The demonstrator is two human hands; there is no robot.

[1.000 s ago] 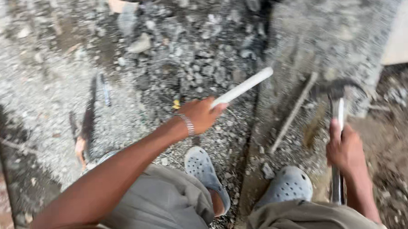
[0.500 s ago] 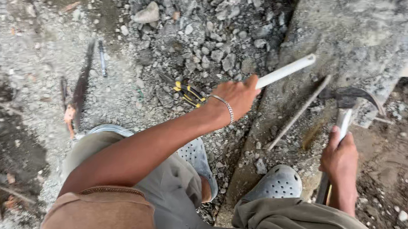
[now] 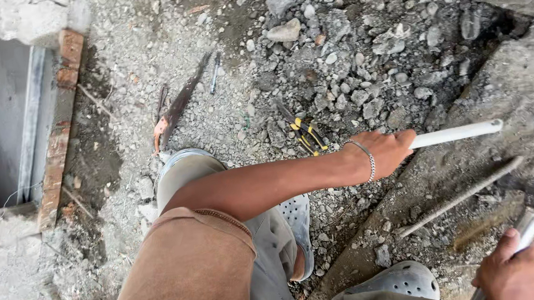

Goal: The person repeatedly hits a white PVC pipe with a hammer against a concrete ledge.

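My left hand (image 3: 383, 152), with a bracelet at the wrist, is closed around one end of a white pipe (image 3: 457, 133) that points right over a grey concrete slab (image 3: 510, 85). My right hand (image 3: 508, 271) at the bottom right grips the shiny metal handle of a hammer (image 3: 531, 226); its dark head lies blurred at the right edge. A thin steel rod (image 3: 461, 197) lies slanted on the slab between the two hands. Yellow-and-black pliers (image 3: 306, 135) rest on the rubble just left of my left hand.
Broken concrete rubble (image 3: 360, 51) fills a pit ahead. A hand saw (image 3: 178, 109) with an orange handle lies on the gravel at left. A brick edge (image 3: 61, 119) borders a dark opening at far left. My feet in grey clogs (image 3: 398, 281) stand on the debris.
The view has shifted, so the saw and rubble now sit further right and lower. My left hand with the pipe has dropped slightly, and my right hand with the hammer has moved down toward the corner.
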